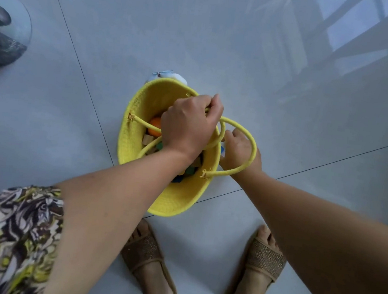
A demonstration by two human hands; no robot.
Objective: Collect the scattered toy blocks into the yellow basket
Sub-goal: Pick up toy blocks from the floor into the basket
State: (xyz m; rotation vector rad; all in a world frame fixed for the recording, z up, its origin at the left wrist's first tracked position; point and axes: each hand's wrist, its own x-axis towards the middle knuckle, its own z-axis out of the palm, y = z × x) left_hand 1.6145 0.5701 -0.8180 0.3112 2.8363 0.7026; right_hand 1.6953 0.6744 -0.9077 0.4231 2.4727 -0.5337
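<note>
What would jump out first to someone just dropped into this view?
The yellow basket at centre frame on the grey tiled floor, with coloured blocks showing inside it. The left hand is closed around one rope handle over its mouth, while the right hand reaches down by its right side, through the other handle's loop. Two sandalled feet stand at the bottom edge.
</note>
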